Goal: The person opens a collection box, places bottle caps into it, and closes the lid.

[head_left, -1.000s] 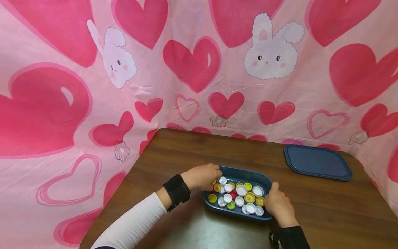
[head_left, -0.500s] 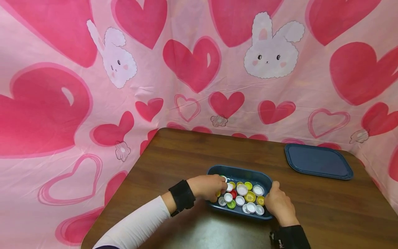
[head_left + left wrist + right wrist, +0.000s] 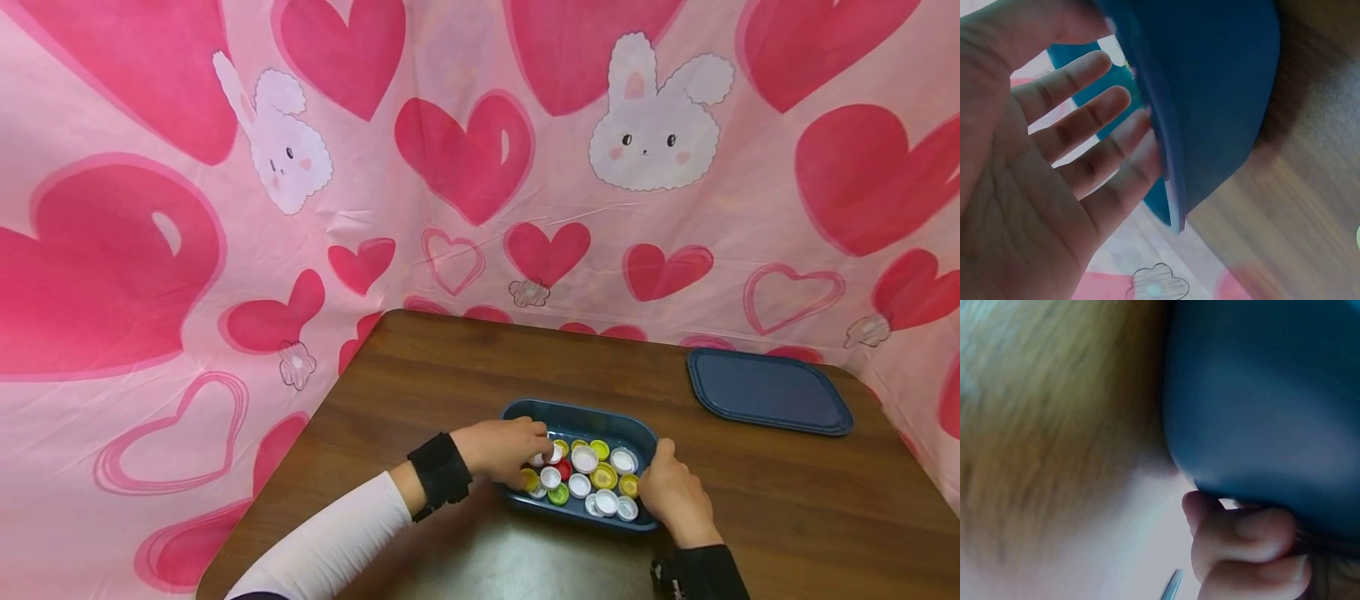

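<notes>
A dark blue rectangular tub (image 3: 577,410) holds several plastic bottle caps (image 3: 603,477), white, yellow, red and green. My left hand (image 3: 504,452) reaches over the tub's left end, its fingertips down among the caps there. In the left wrist view the fingers of that hand (image 3: 1054,150) are spread and only slightly bent beyond the rim; the thumb tip is hidden by the tub wall (image 3: 1222,94). My right hand (image 3: 675,493) grips the tub's right end. Curled fingers (image 3: 1260,528) show against the tub's outer side (image 3: 1260,412) in the right wrist view.
A flat dark blue lid (image 3: 768,390) lies at the back right of the brown wooden table (image 3: 420,367). Pink cloth (image 3: 555,192) with hearts and rabbits hangs behind and at the left of the table.
My left hand has moved from the tub's left rim to the right and down onto the caps inside. A yellow cap now shows by its thumb. The right hand keeps its grip.
</notes>
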A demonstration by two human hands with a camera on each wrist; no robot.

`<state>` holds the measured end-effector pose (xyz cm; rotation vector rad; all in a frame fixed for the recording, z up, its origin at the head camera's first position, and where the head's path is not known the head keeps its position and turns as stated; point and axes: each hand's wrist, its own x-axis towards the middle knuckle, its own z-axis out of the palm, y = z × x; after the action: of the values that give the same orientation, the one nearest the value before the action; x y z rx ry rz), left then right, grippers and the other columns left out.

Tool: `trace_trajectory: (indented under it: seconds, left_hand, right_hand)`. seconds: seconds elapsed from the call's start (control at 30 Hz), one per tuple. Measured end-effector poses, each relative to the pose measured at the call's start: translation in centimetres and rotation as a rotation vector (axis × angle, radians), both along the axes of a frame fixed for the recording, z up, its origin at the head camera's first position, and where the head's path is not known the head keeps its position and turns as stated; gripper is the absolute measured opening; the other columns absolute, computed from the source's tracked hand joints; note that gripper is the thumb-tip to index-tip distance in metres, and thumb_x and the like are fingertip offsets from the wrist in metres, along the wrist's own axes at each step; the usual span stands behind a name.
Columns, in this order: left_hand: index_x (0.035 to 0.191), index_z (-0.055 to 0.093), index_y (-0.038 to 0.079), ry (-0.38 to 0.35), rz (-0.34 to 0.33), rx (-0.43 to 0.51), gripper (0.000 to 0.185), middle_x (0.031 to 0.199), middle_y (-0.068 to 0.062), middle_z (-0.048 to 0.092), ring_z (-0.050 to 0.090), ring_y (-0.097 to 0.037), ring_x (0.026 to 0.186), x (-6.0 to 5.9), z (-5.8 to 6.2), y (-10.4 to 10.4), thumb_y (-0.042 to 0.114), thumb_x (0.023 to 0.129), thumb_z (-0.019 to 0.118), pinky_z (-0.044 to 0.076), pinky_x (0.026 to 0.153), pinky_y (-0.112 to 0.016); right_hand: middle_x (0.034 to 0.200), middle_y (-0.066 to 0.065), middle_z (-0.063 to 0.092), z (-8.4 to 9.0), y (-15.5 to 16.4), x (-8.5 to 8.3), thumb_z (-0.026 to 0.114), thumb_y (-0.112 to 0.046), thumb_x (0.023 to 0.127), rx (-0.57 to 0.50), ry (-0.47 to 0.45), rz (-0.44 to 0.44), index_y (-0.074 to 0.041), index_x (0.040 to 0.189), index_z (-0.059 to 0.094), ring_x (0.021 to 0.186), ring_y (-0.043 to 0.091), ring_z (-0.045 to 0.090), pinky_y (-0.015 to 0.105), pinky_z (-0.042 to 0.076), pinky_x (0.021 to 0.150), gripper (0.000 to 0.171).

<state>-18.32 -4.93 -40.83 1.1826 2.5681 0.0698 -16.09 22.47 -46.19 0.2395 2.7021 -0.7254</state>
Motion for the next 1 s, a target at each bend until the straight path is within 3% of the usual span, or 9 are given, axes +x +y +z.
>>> trace_trajectory:
  seconds: [0.37,0.63,0.73,1.0]
  left_hand:
    - [0.138,0.061,0.022,0.000,0.035,0.065,0.057,0.131,0.004,0.058,0.050,-0.011,0.114,-0.3,0.8,-1.5,0.030,0.086,0.081,0.053,0.089,-0.023]
    - [0.132,0.064,0.020,0.059,0.196,0.129,0.052,0.128,-0.001,0.061,0.055,-0.016,0.117,-0.7,3.2,-6.5,0.023,0.084,0.082,0.056,0.091,-0.030]
    - [0.133,0.064,0.018,0.050,0.256,0.135,0.052,0.128,-0.002,0.061,0.056,-0.018,0.121,-0.6,2.8,-8.5,0.022,0.085,0.082,0.056,0.094,-0.033]
    - [0.137,0.061,0.009,-0.016,0.361,0.145,0.056,0.130,-0.007,0.059,0.057,-0.024,0.121,-0.4,-0.1,-11.5,0.019,0.085,0.080,0.056,0.095,-0.041]
  right_hand:
    - [0.104,0.034,0.059,0.0,0.0,0.1,0.047,-0.009,0.096,0.002,0.005,0.005,0.009,0.131,0.027,0.081,0.038,0.058,0.050,0.049,0.068,0.044]
    - [0.103,0.033,0.060,-0.1,0.0,-0.1,0.047,-0.010,0.096,0.003,0.000,0.002,0.008,0.130,0.028,0.079,0.037,0.058,0.049,0.049,0.066,0.043]
    - [0.102,0.032,0.060,0.0,0.1,-0.1,0.047,-0.010,0.096,0.004,-0.005,-0.001,0.008,0.130,0.028,0.078,0.037,0.058,0.048,0.048,0.065,0.042]
    - [0.103,0.033,0.060,0.0,0.2,-0.1,0.046,-0.011,0.096,0.007,0.002,0.010,0.008,0.129,0.029,0.081,0.039,0.060,0.050,0.048,0.066,0.042]
